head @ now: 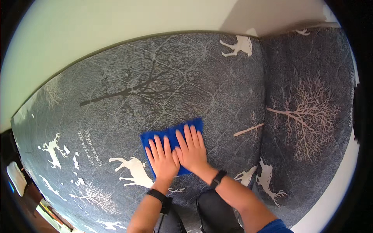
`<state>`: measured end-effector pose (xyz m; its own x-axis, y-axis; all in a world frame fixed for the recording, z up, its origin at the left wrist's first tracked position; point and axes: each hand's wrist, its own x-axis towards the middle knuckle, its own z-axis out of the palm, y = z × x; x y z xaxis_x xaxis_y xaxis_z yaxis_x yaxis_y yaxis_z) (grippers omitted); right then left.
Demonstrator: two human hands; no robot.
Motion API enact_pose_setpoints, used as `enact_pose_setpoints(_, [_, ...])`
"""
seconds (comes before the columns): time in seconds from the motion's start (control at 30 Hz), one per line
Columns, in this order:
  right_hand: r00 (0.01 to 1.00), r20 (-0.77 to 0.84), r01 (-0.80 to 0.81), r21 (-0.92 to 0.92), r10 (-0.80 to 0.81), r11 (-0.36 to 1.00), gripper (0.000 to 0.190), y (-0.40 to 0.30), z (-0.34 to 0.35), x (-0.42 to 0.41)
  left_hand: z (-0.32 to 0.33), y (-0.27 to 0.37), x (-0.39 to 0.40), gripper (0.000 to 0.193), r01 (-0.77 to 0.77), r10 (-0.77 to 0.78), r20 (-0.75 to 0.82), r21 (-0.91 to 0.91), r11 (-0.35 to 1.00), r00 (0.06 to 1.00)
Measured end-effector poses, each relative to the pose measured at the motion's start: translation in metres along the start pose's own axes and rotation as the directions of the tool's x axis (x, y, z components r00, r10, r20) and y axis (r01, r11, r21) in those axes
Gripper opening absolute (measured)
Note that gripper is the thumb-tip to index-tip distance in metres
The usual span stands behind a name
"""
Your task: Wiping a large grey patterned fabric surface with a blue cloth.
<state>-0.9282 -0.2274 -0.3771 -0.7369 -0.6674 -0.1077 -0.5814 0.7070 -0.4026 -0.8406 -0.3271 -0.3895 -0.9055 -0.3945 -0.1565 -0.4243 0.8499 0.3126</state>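
Note:
A blue piece of cloth (172, 132), roughly square with slightly fuzzy edges, lies flat on a dark grey fabric cover (122, 72) printed with trees and deer. My left hand (163, 161) rests palm down on its left part, fingers slightly spread. Beside it, my right hand (191, 150) lies palm down on the right part, reaching nearly to the far edge. The thumbs meet or nearly meet near the middle of the cloth. Neither hand grips anything. A black band (159, 198) circles my left wrist, and another black band (218, 179) is on my right wrist.
My knees in dark trousers (217, 209) are on or against the cover, close behind the hands. A seam or fold (262, 96) divides the cover at right. A pale wall (125, 20) borders the far side. Small white patches (76, 163), printed or loose, dot the left.

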Motion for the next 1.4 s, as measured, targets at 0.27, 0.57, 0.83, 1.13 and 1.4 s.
enact_pose_setpoints(0.27, [0.975, -0.21, -0.058, 0.067, 0.071, 0.996, 0.053, 0.045, -0.023, 0.084, -0.006, 0.041, 0.107, 0.054, 0.073, -0.067, -0.059, 0.107, 0.992, 0.996])
enact_pose_setpoints(0.57, [0.964, -0.243, -0.13, -0.065, 0.111, 0.989, 0.053, 0.111, -0.056, 0.08, 0.012, 0.109, 0.132, 0.052, -0.08, 0.086, -0.077, 0.079, 0.994, 0.993])
enact_pose_setpoints(0.83, [0.962, -0.063, -0.268, -0.042, 0.265, 0.962, 0.054, 0.118, -0.048, -0.053, 0.034, 0.126, 0.022, 0.056, -0.207, 0.198, 0.114, 0.07, 0.976, 0.974])
enact_pose_setpoints(1.13, [0.93, -0.314, -0.227, -0.084, 0.191, 0.97, 0.055, 0.206, -0.092, 0.054, 0.039, 0.205, 0.16, 0.051, -0.234, 0.235, -0.048, 0.023, 0.972, 0.971])
enact_pose_setpoints(1.4, [0.849, -0.082, -0.528, -0.077, 0.522, 0.846, 0.061, 0.186, -0.075, -0.141, 0.074, 0.224, -0.01, 0.055, -0.373, 0.376, 0.178, -0.052, 0.926, 0.909])
